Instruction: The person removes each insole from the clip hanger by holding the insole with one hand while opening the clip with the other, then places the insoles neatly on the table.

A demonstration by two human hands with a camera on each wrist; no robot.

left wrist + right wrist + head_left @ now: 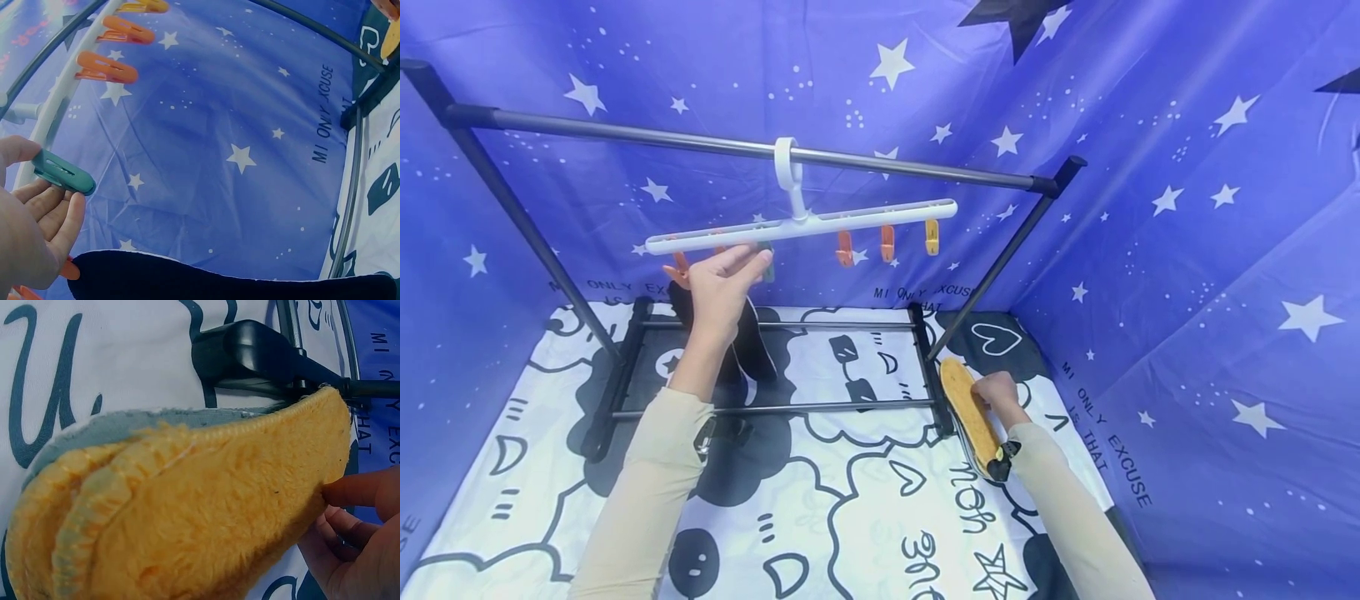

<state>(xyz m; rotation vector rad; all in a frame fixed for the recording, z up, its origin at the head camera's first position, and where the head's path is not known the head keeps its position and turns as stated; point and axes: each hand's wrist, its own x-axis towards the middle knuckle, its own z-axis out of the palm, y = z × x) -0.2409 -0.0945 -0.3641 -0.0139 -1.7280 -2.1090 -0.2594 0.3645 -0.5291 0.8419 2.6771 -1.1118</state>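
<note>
Yellow fleece insole (972,410), right of the rack (880,164) | my right hand (1000,394) pinches its edge; stitched layers show only from the right wrist | my left hand (718,287) pinches the green clip (76,180) on the white hanger (857,221), half-hidden from the head | blue curtain (1195,283): "MI ONLY EXCUSE IS THAT"

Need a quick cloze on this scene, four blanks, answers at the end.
1. The left hand pinches a clip coloured ____.
2. The fuzzy insole is held by the person's ____ hand.
3. The ____ hanger hangs from the metal bar.
4. In the head view, the hanger's rightmost clip is ____.

Missing words: green; right; white; yellow.
</note>
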